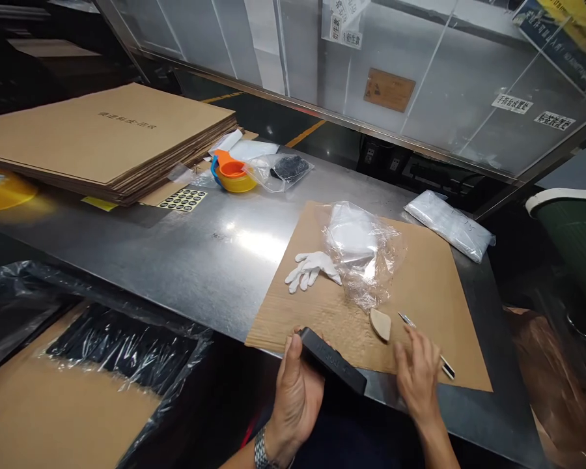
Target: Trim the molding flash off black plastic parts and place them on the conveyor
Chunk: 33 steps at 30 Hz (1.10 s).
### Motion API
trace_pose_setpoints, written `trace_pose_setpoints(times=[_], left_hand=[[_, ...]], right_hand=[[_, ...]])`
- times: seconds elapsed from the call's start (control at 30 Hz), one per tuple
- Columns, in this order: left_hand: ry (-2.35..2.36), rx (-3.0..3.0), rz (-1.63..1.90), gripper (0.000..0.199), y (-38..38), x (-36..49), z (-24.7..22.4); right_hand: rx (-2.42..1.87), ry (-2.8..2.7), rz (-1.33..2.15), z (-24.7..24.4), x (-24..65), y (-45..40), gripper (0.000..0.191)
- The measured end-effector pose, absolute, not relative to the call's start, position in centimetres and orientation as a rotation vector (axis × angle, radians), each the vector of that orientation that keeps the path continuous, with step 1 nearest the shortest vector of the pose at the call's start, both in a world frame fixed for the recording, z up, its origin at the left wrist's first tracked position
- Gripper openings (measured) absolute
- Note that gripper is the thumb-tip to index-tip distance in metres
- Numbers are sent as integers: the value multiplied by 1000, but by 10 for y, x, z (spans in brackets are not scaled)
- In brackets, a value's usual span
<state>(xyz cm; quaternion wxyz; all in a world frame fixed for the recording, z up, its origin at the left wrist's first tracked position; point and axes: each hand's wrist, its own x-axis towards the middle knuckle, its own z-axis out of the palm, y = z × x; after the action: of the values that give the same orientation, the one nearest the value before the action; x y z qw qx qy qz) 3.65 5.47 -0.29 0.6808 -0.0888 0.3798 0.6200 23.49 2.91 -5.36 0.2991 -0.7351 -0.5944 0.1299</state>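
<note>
My left hand point(297, 391) grips a black rectangular plastic piece point(333, 361) by its left end and holds it tilted at the table's front edge. Faint raised marks show on its face. My right hand point(418, 371) reaches over a slim pen-like tool point(447, 367) with a metal tip and a white and black end, lying on a cardboard sheet point(424, 273). Its fingers lie across the tool's middle, which is hidden, and the thumb stands apart. Close by lies a beige wedge-shaped pad point(380, 324). Farther up are a white glove point(313, 270) and crumpled clear plastic bags point(359, 241).
A stack of flat cardboard point(127, 137) fills the table's left back, beside an orange and yellow tape dispenser point(234, 172) and bagged black piece point(290, 167). A bag pack point(452, 225) lies back right. Below left, an open carton point(78, 404) holds black plastic-wrapped contents.
</note>
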Motion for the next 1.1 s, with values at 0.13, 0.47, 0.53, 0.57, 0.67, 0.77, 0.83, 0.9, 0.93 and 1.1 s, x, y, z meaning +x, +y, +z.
trace_pose_setpoints(times=[0.13, 0.47, 0.53, 0.57, 0.67, 0.77, 0.83, 0.9, 0.93, 1.1], left_hand=[[822, -268, 1435, 22, 56, 39, -1], [669, 135, 1160, 20, 28, 38, -1], [657, 197, 1157, 22, 25, 38, 0], [655, 234, 1160, 23, 23, 38, 0], [666, 334, 1169, 25, 20, 37, 2], [670, 399, 1171, 26, 18, 35, 3], [667, 424, 1175, 26, 18, 35, 2], [667, 436, 1178, 26, 18, 34, 1], [668, 441, 1181, 25, 17, 34, 0], [693, 616, 1102, 37, 13, 29, -5]], right_hand=[[-1484, -1659, 1108, -36, 194, 12, 59], [-1550, -1274, 999, -15, 221, 33, 19], [-1535, -1281, 992, -12, 222, 32, 18], [-1523, -1281, 992, -11, 221, 32, 17], [-1480, -1300, 963, -11, 218, 32, 12], [-1438, -1325, 934, -12, 216, 33, 11], [-1409, -1324, 942, -13, 216, 34, 12], [-1386, -1318, 951, -12, 215, 36, 12], [-1374, -1317, 950, -12, 215, 36, 13], [-1314, -1210, 1064, -18, 215, 38, 12]])
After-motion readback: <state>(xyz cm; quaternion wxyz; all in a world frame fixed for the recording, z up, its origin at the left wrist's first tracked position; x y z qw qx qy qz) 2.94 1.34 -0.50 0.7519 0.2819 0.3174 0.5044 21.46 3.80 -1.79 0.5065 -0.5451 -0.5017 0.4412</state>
